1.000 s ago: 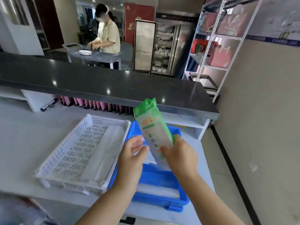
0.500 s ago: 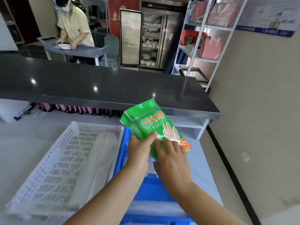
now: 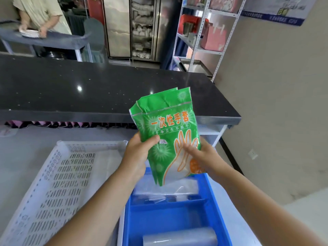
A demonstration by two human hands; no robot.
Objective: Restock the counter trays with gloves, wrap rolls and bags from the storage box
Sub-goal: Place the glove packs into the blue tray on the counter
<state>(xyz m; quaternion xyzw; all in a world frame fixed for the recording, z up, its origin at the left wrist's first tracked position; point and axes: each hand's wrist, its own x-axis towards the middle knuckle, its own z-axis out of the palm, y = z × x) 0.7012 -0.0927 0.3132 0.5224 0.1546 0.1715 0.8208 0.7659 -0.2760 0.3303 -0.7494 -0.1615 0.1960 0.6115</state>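
Left hand [image 3: 136,154] and right hand [image 3: 205,157] are both gripping the green glove packs [image 3: 168,128], holding them upright above the blue box [image 3: 170,217], label facing the person. Probably squaring the stack before placing it.

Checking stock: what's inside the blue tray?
Clear bags in the far compartment, a wrap roll in the near one. The held green glove packs hide the far end of the blue tray.
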